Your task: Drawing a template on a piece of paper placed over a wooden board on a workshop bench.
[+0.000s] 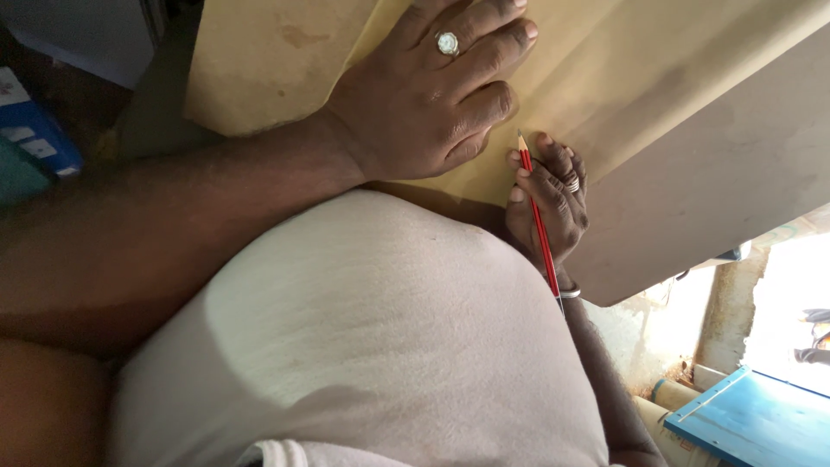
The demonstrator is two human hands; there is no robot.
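A blue board (761,419) is seen at the lower right, with a pale cylindrical roll (666,395) just beside its upper left edge. A stained, cracked wall (657,333) is seen behind them. At the far left, a blue box (30,125) with white labels is partly seen in shadow.

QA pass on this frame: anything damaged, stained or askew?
A darker stain marks the tan sheet near its top edge, left of the left hand pressing it flat. The right hand holds a red pencil, tip on the sheet. Nothing else stands out.
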